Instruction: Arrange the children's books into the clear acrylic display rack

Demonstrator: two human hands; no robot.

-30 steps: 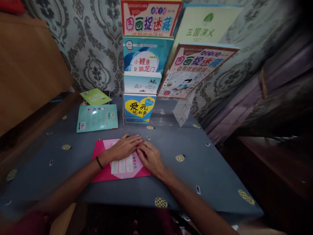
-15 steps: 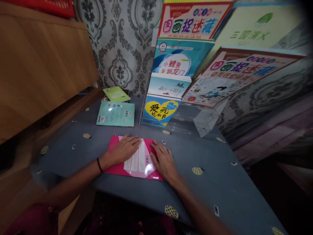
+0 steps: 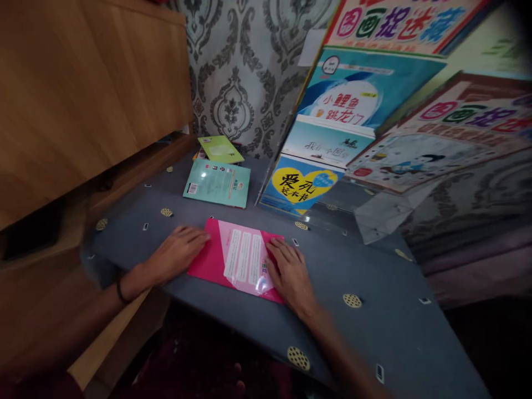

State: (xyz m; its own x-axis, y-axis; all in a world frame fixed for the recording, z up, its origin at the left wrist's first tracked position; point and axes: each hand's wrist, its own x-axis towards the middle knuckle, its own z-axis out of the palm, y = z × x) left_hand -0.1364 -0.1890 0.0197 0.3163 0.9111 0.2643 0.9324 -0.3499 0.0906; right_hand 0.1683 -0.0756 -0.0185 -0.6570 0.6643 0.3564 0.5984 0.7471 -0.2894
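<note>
A pink book (image 3: pixel 245 257) lies flat near the front edge of the cloth-covered table, white text panels on its cover facing up. At its left edge is my left hand (image 3: pixel 178 252), fingers extended and the fingertips touching the cover. My right hand (image 3: pixel 291 271) rests over the right edge, its fingers laid out on the cover and its thumb apart from them. Neither hand is wrapped around anything.
Behind the pink book lie a teal book (image 3: pixel 218 183) and a green book (image 3: pixel 220 149). A clear rack (image 3: pixel 380 219) holds several upright books, including a blue one with a yellow heart (image 3: pixel 301 185). A wooden cabinet (image 3: pixel 95 100) stands left.
My left hand has slid left from the middle of the pink book to its left edge. My right hand stays at the right edge. The head view has shifted left and closer.
</note>
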